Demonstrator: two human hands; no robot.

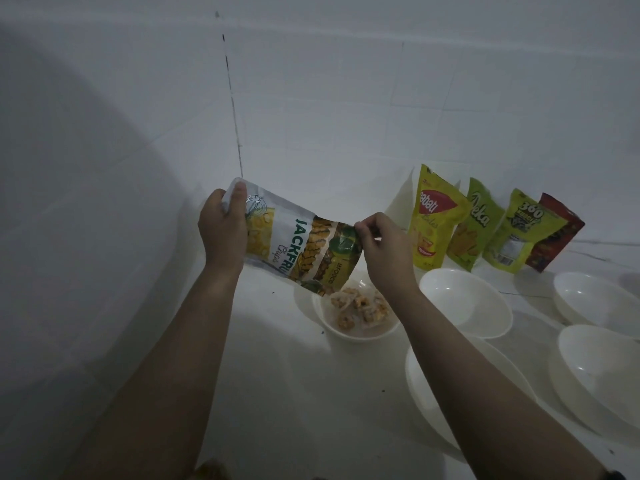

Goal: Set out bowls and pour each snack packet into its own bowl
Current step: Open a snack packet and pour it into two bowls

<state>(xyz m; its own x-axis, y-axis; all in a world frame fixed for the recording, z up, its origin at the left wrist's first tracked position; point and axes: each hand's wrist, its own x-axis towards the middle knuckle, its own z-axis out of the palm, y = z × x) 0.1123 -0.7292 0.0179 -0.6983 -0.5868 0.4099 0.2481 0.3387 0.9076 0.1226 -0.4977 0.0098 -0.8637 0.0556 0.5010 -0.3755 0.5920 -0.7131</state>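
Observation:
A white and yellow jackfruit chips packet (294,244) hangs tilted, its mouth pointing down over a small white bowl (349,332) that holds several small wrapped snack pieces (360,308). My left hand (223,230) grips the packet's bottom end, raised at the left. My right hand (381,244) pinches the packet's upper corner near the mouth. Several empty white bowls stand to the right: one (465,299) just beyond my right forearm, one (450,393) partly under that forearm, and two more (599,299) (602,372) at the right edge.
Several unopened snack packets lean against the tiled wall at the back right: a yellow one (433,220), two green ones (474,226) (519,233) and a red one (554,233). The white tiled surface (277,393) meets white walls at the left and back.

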